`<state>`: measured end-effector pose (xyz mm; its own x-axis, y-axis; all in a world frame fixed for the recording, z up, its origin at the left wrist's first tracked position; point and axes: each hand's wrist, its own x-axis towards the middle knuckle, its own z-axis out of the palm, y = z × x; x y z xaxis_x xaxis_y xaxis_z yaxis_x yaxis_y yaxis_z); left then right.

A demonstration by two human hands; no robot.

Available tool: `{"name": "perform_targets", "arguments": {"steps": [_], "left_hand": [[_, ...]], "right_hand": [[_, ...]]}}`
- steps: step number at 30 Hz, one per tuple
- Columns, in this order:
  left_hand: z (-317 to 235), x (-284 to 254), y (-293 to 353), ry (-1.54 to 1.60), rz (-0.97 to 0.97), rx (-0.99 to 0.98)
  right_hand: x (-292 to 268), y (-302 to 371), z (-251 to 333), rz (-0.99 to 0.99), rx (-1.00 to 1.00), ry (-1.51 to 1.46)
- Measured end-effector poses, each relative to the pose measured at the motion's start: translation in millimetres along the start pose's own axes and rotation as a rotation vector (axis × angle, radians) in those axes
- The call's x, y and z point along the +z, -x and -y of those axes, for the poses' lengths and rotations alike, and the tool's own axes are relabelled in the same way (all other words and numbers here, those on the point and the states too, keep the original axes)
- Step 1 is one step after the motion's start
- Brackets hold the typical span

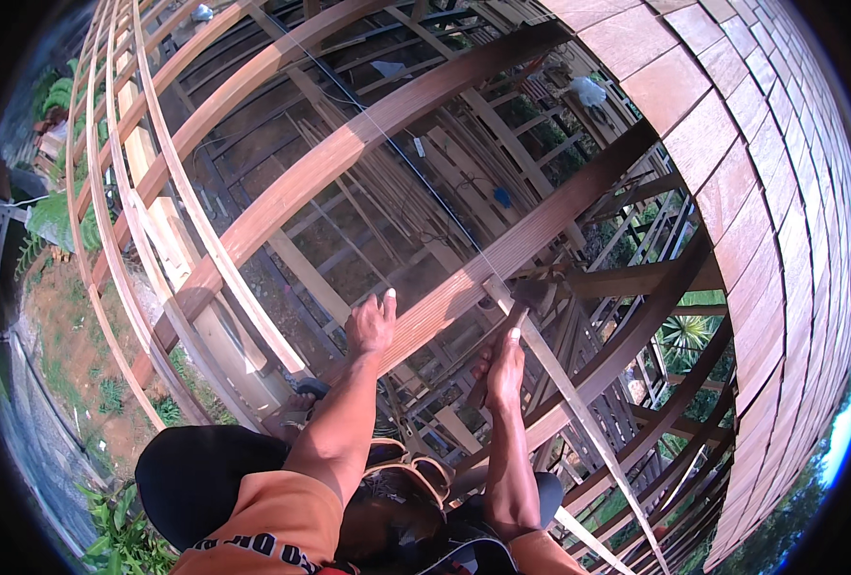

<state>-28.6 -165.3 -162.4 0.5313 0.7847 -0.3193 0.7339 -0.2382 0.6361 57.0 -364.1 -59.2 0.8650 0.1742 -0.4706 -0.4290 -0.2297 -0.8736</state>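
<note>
My right hand is closed round the handle of a hammer, with my thumb laid along it. The dark hammer head is beside the upper end of a thin wooden batten, which slants down to the lower right. My left hand is at the left edge of a broad brown rafter. Its fingers curl over that edge and the thumb points up; the fingertips are partly hidden. A thin string line crosses above the rafters and meets this rafter near the batten's end.
Wooden shingles cover the slope on the right. Another curved rafter spans the frame farther off, with long thin battens on the left. Through the gaps, planks lie far below. A tool pouch hangs at my waist.
</note>
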Motion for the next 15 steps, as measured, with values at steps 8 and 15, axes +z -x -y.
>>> {"name": "perform_targets", "arguments": {"steps": [8, 15], "left_hand": [[11, -8, 0, -0.021, -0.013, -0.029], [12, -6, -10, -0.087, 0.031, -0.055]], "right_hand": [[-8, 67, 166, 0.171, -1.249, -0.453], [23, 28, -23, 0.213, 0.106, 0.262]]}}
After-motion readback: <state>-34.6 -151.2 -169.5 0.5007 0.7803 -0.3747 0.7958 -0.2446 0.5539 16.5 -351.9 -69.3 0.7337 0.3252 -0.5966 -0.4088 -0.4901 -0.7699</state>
